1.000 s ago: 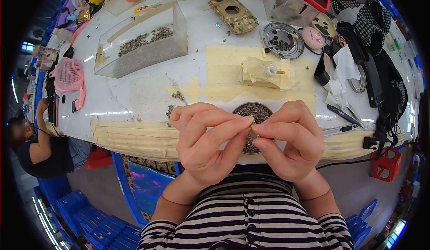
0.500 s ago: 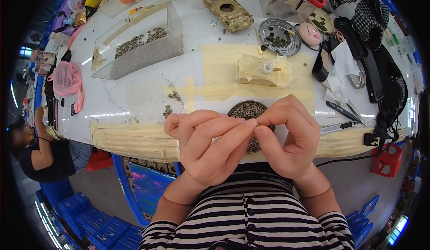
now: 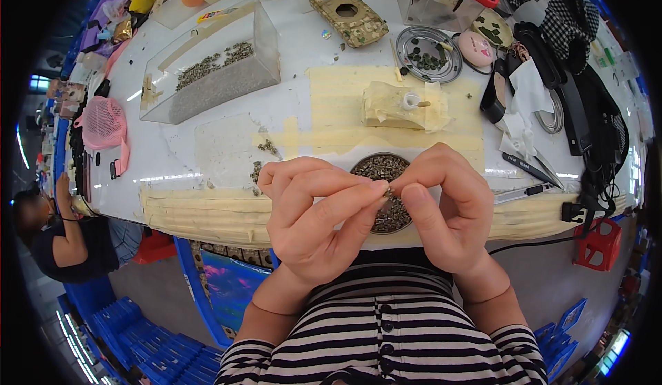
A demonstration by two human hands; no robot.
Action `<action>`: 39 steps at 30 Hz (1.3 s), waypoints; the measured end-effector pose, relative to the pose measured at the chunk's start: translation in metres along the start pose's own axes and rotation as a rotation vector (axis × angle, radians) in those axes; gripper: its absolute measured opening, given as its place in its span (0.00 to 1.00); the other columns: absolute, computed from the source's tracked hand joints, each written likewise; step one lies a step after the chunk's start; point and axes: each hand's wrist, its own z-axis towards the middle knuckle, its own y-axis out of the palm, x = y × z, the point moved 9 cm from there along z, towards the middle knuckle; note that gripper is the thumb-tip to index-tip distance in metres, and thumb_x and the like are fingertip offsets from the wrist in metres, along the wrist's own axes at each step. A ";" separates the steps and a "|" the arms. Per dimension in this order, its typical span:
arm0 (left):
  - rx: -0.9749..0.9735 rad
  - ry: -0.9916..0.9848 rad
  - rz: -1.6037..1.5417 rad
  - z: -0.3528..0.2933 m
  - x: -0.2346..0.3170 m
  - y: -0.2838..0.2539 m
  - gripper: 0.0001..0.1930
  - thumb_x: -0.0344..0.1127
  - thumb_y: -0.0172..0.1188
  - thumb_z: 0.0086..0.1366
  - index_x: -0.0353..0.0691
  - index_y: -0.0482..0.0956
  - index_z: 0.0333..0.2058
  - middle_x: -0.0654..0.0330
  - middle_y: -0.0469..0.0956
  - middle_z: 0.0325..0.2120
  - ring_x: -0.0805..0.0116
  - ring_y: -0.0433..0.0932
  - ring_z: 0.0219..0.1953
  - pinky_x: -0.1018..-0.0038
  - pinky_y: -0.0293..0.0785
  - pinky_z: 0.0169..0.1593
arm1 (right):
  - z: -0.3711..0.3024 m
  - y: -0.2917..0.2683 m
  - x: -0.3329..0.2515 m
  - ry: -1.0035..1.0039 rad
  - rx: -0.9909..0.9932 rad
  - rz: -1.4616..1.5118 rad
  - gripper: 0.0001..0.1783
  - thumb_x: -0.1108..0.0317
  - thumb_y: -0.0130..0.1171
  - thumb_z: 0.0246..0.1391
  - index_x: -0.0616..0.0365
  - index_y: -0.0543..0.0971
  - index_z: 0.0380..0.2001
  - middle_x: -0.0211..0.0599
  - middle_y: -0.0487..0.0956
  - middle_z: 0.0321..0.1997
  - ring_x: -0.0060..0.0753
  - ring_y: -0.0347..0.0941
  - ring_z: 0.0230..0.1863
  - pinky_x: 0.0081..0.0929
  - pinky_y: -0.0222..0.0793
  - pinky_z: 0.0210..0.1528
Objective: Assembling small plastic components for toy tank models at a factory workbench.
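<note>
Over a round dish (image 3: 354, 170) of small metallic-looking, brown-grey parts, my two hands meet at the fingertips. My left hand (image 3: 318, 216) is closed in a pinch, thumb against fingers, on a tiny greenish part (image 3: 388, 192). My right hand (image 3: 452, 209) comes from the other side with its index finger curled to that part and its thumb bent close by. Whether anything sits between the right fingers is too small to make out. My hands cover the dish's left and right edges.
Behind the dish stands a taped block (image 3: 393, 112) with a small white cup. A clear bin (image 3: 265, 57) of small parts is at left, a camouflage model hull (image 3: 349, 16) at the back. Right lie a metal dish (image 3: 455, 67) of green pieces, tweezers (image 3: 545, 171) and a cutter knife (image 3: 524, 192).
My fingertips have parted slightly, so the tiny part now shows between them. My right thumb has drawn a little away from the left fingers.
</note>
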 end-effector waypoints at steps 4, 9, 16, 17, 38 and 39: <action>0.013 -0.016 0.011 0.000 -0.002 0.000 0.15 0.26 0.72 0.46 0.46 0.86 0.36 0.70 0.80 0.30 0.71 0.74 0.34 0.72 0.55 0.43 | -0.001 -0.004 -0.007 -0.060 0.021 -0.015 0.05 0.76 0.66 0.49 0.61 0.83 0.32 0.36 0.78 0.28 0.30 0.72 0.29 0.23 0.68 0.32; 0.042 -0.015 0.014 -0.001 -0.003 -0.001 0.15 0.25 0.72 0.46 0.45 0.85 0.35 0.69 0.80 0.30 0.70 0.74 0.34 0.72 0.56 0.42 | -0.001 -0.001 -0.016 -0.131 -0.001 -0.125 0.09 0.75 0.68 0.46 0.59 0.85 0.34 0.35 0.77 0.28 0.29 0.71 0.29 0.22 0.67 0.31; 0.028 -0.015 -0.036 -0.001 -0.003 -0.001 0.15 0.26 0.72 0.47 0.45 0.85 0.36 0.68 0.80 0.30 0.70 0.74 0.34 0.73 0.57 0.42 | -0.001 0.003 -0.002 0.001 0.014 -0.080 0.08 0.76 0.68 0.46 0.61 0.84 0.33 0.37 0.78 0.30 0.31 0.74 0.30 0.23 0.68 0.32; 0.025 -0.013 -0.034 -0.001 -0.003 -0.001 0.15 0.26 0.72 0.47 0.45 0.85 0.36 0.68 0.80 0.30 0.70 0.74 0.34 0.73 0.57 0.42 | 0.000 0.004 -0.001 0.013 -0.001 -0.053 0.08 0.76 0.69 0.46 0.61 0.84 0.33 0.37 0.78 0.30 0.31 0.74 0.31 0.23 0.69 0.32; 0.034 -0.037 0.005 -0.001 -0.004 -0.002 0.15 0.23 0.71 0.46 0.44 0.85 0.36 0.67 0.80 0.30 0.69 0.75 0.34 0.73 0.59 0.43 | 0.000 0.004 -0.029 -0.263 0.000 -0.266 0.18 0.73 0.72 0.37 0.53 0.86 0.37 0.28 0.78 0.31 0.30 0.71 0.31 0.24 0.65 0.33; 0.022 -0.040 0.008 0.000 -0.004 -0.001 0.15 0.23 0.71 0.47 0.44 0.85 0.36 0.67 0.80 0.30 0.69 0.75 0.34 0.73 0.59 0.43 | 0.000 0.006 -0.031 -0.289 -0.007 -0.285 0.18 0.73 0.72 0.37 0.53 0.86 0.37 0.29 0.78 0.31 0.30 0.71 0.31 0.24 0.65 0.33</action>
